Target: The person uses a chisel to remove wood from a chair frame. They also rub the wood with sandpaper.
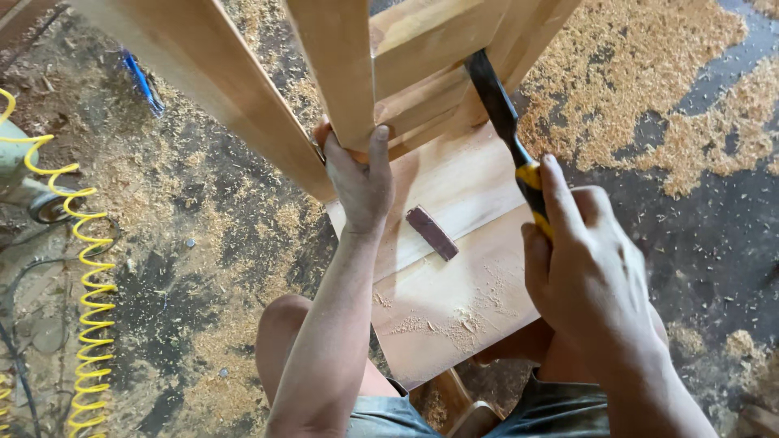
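dark concrete floor point(714, 243) strewn with pale sawdust point(633, 57) (thickest top right); coiled yellow air hose point(85, 268) at left.

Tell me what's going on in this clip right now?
A person seated over a wooden furniture frame grips one of its legs with the left hand. The right hand holds a chisel by its yellow and black handle, the blade set against a joint in the frame. A small dark sanding block lies on the wooden panel below. Sawdust covers the floor, and a coiled yellow air hose lies at the left.
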